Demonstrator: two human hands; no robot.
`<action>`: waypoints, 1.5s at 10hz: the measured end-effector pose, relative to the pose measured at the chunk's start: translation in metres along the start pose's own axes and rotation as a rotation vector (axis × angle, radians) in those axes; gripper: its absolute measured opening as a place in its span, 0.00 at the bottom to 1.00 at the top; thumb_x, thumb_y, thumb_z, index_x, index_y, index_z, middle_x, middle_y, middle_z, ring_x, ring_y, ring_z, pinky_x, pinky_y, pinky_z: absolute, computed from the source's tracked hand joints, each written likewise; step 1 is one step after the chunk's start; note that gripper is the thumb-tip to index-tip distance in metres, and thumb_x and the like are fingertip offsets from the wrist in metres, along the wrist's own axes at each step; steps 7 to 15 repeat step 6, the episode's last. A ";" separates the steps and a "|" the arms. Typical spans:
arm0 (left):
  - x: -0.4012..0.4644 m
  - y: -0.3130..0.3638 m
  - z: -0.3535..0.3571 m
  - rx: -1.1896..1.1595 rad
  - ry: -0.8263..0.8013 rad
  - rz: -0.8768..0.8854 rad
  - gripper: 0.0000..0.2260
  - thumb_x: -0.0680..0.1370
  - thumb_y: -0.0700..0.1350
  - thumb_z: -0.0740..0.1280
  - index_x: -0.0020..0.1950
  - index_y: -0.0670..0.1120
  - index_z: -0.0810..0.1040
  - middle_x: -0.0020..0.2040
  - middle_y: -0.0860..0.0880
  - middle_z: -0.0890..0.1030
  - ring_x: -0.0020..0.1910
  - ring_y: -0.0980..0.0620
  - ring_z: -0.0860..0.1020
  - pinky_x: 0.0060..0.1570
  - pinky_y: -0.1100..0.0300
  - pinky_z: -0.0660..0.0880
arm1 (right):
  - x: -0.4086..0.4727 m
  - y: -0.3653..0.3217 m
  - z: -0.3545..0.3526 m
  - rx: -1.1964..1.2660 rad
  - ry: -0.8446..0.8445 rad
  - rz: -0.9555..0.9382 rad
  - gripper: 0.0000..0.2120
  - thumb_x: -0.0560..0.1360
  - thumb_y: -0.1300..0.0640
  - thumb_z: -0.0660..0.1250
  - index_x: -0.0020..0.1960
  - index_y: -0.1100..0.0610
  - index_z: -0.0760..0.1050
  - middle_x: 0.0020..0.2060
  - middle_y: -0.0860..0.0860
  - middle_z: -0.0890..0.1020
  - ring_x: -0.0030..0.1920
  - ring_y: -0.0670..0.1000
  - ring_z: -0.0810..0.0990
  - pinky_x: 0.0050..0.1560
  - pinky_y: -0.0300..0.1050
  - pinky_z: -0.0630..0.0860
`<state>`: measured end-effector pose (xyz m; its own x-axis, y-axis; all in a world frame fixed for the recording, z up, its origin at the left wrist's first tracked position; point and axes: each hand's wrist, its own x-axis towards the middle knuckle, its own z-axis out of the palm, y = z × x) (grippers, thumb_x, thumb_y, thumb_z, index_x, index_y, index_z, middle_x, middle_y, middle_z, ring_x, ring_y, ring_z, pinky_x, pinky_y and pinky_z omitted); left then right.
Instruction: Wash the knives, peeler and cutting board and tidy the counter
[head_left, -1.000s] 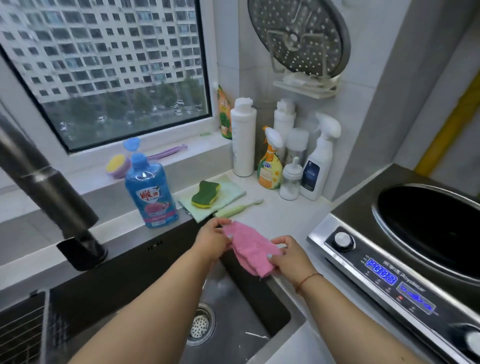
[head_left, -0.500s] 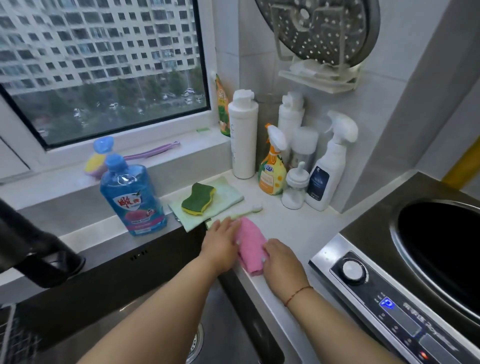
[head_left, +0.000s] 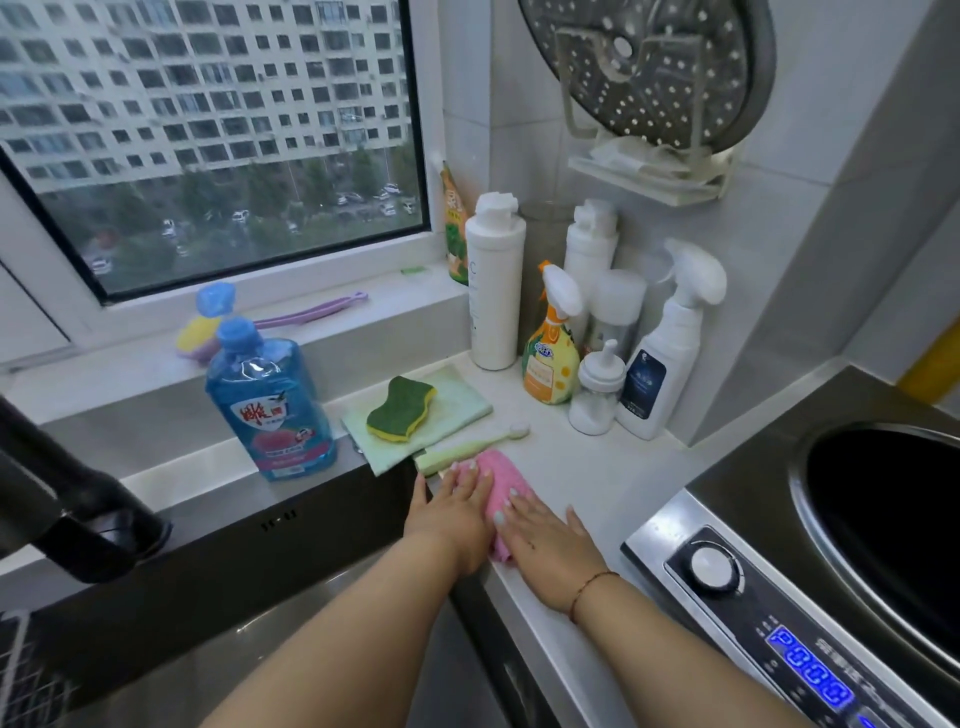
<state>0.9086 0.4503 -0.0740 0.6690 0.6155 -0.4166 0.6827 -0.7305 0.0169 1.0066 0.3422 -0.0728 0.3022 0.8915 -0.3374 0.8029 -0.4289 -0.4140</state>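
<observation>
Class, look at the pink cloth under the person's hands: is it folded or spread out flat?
Folded. The pink cloth lies as a narrow thick strip on the counter, pressed flat by the left hand and right hand.

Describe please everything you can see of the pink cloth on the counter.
The pink cloth is a small, soft-looking fabric piece with a fuzzy, towel-like texture. It lies folded and flat on the white counter, close to the sink edge. The left hand and the right hand both press on it with straight fingers and cover much of it, so its whole shape cannot be seen. Its far end lies next to the pale green brush; whether they touch cannot be told.
</observation>
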 end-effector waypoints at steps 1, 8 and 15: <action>-0.001 0.003 -0.003 -0.006 -0.023 -0.017 0.35 0.80 0.54 0.56 0.78 0.51 0.35 0.79 0.51 0.37 0.77 0.49 0.37 0.71 0.39 0.35 | 0.001 0.000 -0.001 0.017 -0.012 -0.001 0.69 0.44 0.23 0.15 0.78 0.49 0.48 0.77 0.42 0.49 0.76 0.40 0.44 0.75 0.55 0.37; -0.054 -0.009 -0.018 -0.339 0.341 -0.041 0.25 0.81 0.55 0.56 0.77 0.52 0.58 0.77 0.53 0.60 0.77 0.49 0.51 0.75 0.43 0.45 | -0.001 -0.013 -0.017 -0.003 0.017 0.024 0.22 0.81 0.51 0.50 0.75 0.50 0.55 0.73 0.52 0.64 0.71 0.53 0.64 0.71 0.56 0.60; -0.054 -0.009 -0.018 -0.339 0.341 -0.041 0.25 0.81 0.55 0.56 0.77 0.52 0.58 0.77 0.53 0.60 0.77 0.49 0.51 0.75 0.43 0.45 | -0.001 -0.013 -0.017 -0.003 0.017 0.024 0.22 0.81 0.51 0.50 0.75 0.50 0.55 0.73 0.52 0.64 0.71 0.53 0.64 0.71 0.56 0.60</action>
